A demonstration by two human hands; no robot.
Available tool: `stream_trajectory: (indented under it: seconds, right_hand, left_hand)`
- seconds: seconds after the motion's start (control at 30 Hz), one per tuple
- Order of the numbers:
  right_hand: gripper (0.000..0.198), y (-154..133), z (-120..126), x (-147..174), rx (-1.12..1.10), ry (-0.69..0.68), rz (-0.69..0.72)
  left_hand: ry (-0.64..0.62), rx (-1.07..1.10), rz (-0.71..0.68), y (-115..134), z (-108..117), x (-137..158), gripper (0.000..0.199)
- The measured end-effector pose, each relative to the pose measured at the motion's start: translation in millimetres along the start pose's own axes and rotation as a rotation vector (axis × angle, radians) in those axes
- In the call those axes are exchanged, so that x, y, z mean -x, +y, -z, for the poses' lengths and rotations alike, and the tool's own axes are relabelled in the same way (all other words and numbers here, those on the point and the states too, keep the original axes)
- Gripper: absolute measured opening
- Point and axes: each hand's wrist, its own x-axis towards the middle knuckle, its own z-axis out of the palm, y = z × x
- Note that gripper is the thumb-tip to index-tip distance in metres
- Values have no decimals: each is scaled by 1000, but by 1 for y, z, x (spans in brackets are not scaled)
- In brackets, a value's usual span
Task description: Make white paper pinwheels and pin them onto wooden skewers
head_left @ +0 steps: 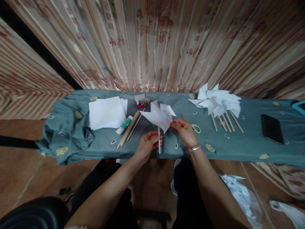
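Observation:
A white paper pinwheel [160, 115] on a wooden stick [159, 149] is held upright over the front of the table. My left hand [149, 142] is closed round the stick below the blades. With its fingers pinched, my right hand [183, 129] grips the edge of the lower right blade. Close to my left hand lie several loose wooden sticks [128, 132] and a green and white glue tube [124, 124]. Behind them stands an open red box of small metal pins [141, 102]. Scissors with light green handles [196, 128] rest just right of my right hand.
A stack of white paper [106, 112] lies on the left of the cloth-covered table [247, 144]. Several finished pinwheels [220, 100] are piled at the right, beside a black phone [272, 128]. A blue-edged device [299, 106] sits at the far right. Curtains hang behind.

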Motion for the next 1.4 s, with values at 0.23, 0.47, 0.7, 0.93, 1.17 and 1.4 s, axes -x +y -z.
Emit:
stream_trajectory:
  seconds: [0.23,0.47,0.7,0.93,1.17,1.4]
  right_hand:
    - [34,4,3,4,31,19,-17]
    - [33,9,10,7,99,-30,-63]
    - [26,19,19,11,289,-9,24]
    - [20,20,19,15,477,-7,108]
    - [22,14,19,18,522,-29,68]
    - [24,12,22,19,579,-40,111]
  left_hand:
    - [9,-18,-14,-1,8,2,50]
    - [-68,-189,11,1,21,4,51]
    - [-36,-983,-413,12,39,6,9]
    - [-189,-1426,-908,11,25,-7,29]
    - [-226,-1607,-900,12,21,-21,19]
    - [-201,-1583,-883,14,22,-28,19]
